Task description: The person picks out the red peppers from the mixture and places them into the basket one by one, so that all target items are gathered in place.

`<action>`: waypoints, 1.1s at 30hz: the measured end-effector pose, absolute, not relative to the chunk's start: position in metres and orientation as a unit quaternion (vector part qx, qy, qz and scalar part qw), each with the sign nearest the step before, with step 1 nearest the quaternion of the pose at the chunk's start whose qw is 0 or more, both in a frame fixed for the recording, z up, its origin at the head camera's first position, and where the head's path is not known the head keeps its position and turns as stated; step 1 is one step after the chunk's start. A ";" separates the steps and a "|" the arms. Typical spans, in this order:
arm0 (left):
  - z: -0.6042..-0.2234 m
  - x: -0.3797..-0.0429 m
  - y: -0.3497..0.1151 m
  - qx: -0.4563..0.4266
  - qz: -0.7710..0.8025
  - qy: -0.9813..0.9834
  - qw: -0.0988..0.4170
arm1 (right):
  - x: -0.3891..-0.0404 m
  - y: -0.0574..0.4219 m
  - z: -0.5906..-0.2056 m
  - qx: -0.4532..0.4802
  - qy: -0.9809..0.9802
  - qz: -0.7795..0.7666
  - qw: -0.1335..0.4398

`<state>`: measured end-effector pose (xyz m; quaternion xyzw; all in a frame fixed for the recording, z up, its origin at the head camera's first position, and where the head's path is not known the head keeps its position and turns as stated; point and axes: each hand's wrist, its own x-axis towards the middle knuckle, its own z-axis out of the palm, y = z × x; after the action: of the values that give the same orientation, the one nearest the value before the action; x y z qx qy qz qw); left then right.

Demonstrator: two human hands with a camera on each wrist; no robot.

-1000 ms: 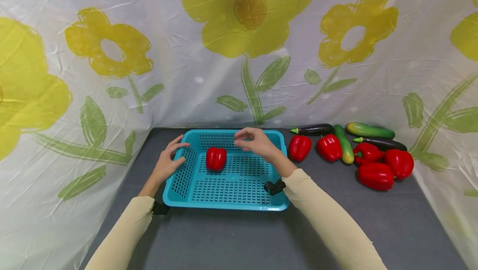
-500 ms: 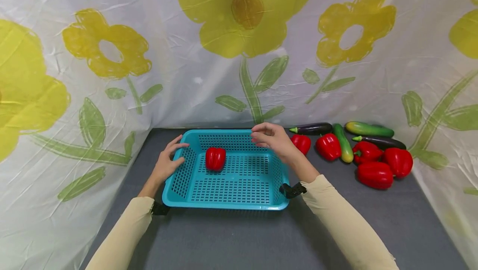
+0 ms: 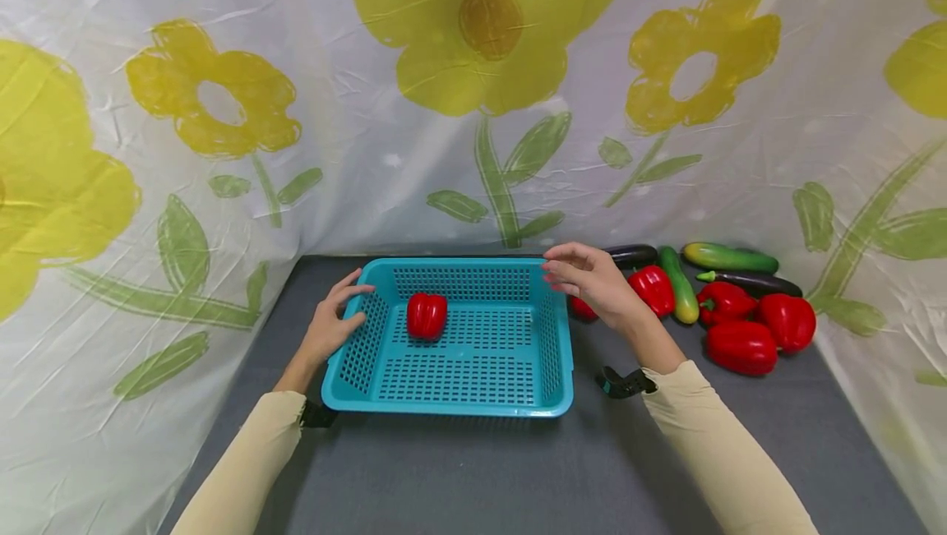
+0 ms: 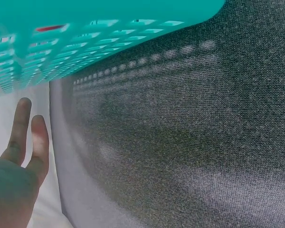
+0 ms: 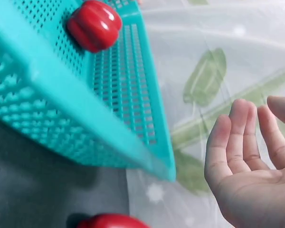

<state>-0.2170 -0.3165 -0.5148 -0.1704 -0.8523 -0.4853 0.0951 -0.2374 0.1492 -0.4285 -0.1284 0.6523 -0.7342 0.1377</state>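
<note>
A turquoise perforated plastic basket (image 3: 447, 409) stands on the dark tabletop. One red bell pepper (image 3: 427, 316) lies inside it, left of the middle; the same pepper shows through the right wrist view. My left hand (image 3: 330, 324) is at the basket's left side with fingers loosely extended by the rim; whether they touch it I cannot tell. My right hand (image 3: 595, 284) hovers just beyond the basket's right rim, fingers relaxed and holding nothing. Below it, a second red bell pepper (image 3: 582, 310) is mostly hidden by the hand.
To the right lie several red bell peppers (image 3: 743, 348), an eggplant (image 3: 755, 282) and another eggplant (image 3: 632, 255) partly behind my hand. A green-yellow cucumber (image 3: 679, 284) and a second cucumber (image 3: 731, 258) lie among them. A flower-printed white curtain (image 3: 355, 149) stands behind the table.
My right hand has moved right, from above the basket's inside to past its right rim, and now covers the nearest pepper. My left hand and the basket stay put.
</note>
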 end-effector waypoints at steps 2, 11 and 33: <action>-0.511 -0.215 -0.314 -0.170 -0.481 -0.855 0.096 | -0.236 0.157 -0.432 -0.118 0.651 -0.738 0.134; -0.476 -0.199 -0.297 -0.170 -0.497 -0.847 0.082 | -0.225 0.185 -0.452 -0.109 0.667 -0.730 0.106; -0.476 -0.197 -0.298 -0.165 -0.502 -0.846 0.079 | -0.212 0.253 -0.488 -0.087 0.660 -0.742 0.077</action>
<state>-0.1973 -0.2976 -0.4759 -0.1646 -0.8456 -0.5017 0.0788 -0.2118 0.2535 -0.4879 -0.0865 0.6604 -0.7419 0.0766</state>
